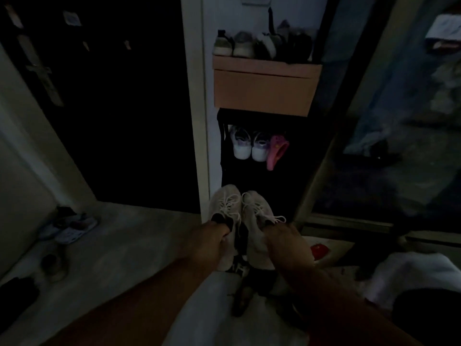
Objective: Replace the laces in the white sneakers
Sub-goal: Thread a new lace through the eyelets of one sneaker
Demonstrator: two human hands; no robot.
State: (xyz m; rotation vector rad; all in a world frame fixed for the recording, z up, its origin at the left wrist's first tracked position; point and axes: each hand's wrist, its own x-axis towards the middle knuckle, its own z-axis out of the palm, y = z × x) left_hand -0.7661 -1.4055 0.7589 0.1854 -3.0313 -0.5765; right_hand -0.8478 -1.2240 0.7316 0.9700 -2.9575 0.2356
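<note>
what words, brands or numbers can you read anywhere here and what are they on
No text is readable; the frame is dark and blurred.
Pale sticker on the dark door: too blurred.
Black-and-white print by the white sneakers: unreadable.
Cardboard box: no print shows.

1. Left sneaker [222, 203]: off-white upper, black lining at the collar.
2. Right sneaker [257, 208]: off-white upper, dark lining at the collar.
3. Laces [233, 203]: plain white, on both sneakers.
4. Box [264, 93]: plain tan-brown cardboard, unmarked.
5. Shoe rack [249, 176]: black.
6. Shelved pair [249, 148]: white toes, pale lilac-grey trim.
7. Clog [275, 151]: bright pink.
8. Door [112, 108]: near black.
9. Door frame [197, 96]: white.
10. Floor [124, 240]: pale grey, faintly mottled.
11. Small object [320, 250]: red; its kind cannot be told.
12. Cloth [409, 273]: white.
13. Item under the sneakers [237, 267]: black-and-white print, too dim to read.
</note>
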